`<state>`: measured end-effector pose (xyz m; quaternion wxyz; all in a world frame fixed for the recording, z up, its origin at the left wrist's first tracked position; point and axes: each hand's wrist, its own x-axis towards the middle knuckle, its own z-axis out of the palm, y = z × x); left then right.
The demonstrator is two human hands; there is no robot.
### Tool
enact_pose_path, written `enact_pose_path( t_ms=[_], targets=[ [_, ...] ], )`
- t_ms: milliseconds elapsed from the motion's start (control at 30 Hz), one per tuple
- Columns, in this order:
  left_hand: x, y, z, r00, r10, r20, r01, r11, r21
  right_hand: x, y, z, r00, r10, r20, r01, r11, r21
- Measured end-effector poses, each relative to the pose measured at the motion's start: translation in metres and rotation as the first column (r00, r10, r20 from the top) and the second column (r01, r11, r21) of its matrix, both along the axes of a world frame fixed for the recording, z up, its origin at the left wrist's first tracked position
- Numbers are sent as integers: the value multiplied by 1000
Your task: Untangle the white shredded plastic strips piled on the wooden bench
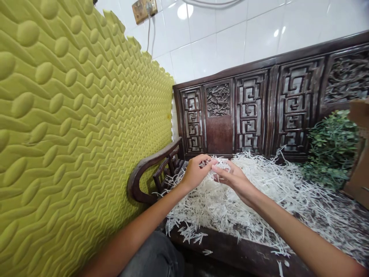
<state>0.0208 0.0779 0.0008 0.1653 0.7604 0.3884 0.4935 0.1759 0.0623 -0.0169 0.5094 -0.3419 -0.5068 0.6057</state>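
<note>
Both of my hands meet above a broad heap of thin white plastic-looking strips (pixel 213 207) on a dark wooden bench. My left hand (pixel 198 169) has its fingers curled around one side of a small bunch of white strips (pixel 221 163). From the other side, my right hand (pixel 233 176) closes on the same bunch, its thumb touching the left hand's fingertips. Some strip ends poke out between the fingers. The undersides of the fingers are hidden.
The carved bench back (pixel 219 130) runs behind the heap, with a curved armrest (pixel 144 169) at left. A yellow foam mat (pixel 86 115) stands upright on the left. Green artificial foliage (pixel 331 150) and a cardboard box (pixel 359 165) are at right. Loose strips lie along the bench's front edge.
</note>
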Motion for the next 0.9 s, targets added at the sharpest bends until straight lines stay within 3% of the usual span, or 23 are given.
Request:
enact_pose_path(
  t_ms=[100, 200, 367, 500, 633, 767, 900],
  targets=[
    [-2, 3, -3, 1000, 8, 12, -8, 1000, 0, -1, 2, -2, 992, 59, -113, -60, 998, -5],
    [-7, 5, -5, 999, -47, -25, 46, 998, -45, 0, 7, -5, 989, 114, -99, -110, 993, 44],
    [-18, 7, -8, 991, -94, -94, 88, 993, -73, 0, 9, -5, 992, 99, 74, -106, 989, 100],
    [-25, 6, -11, 972, -159, -172, 141, 983, -115, 1, 4, 5, 975, 80, 208, -125, 969, 213],
    [-30, 4, -12, 950, -241, -199, 210, 964, -163, 4, 1, 13, 953, 105, 285, -171, 961, 217],
    [-30, 2, -13, 941, -250, -229, 210, 959, -188, 5, 5, 9, 942, 129, 309, -191, 965, 180],
    [-27, 1, -13, 928, -218, -302, 184, 973, -139, 4, 6, 4, 923, 139, 358, -241, 935, 261]
  ],
)
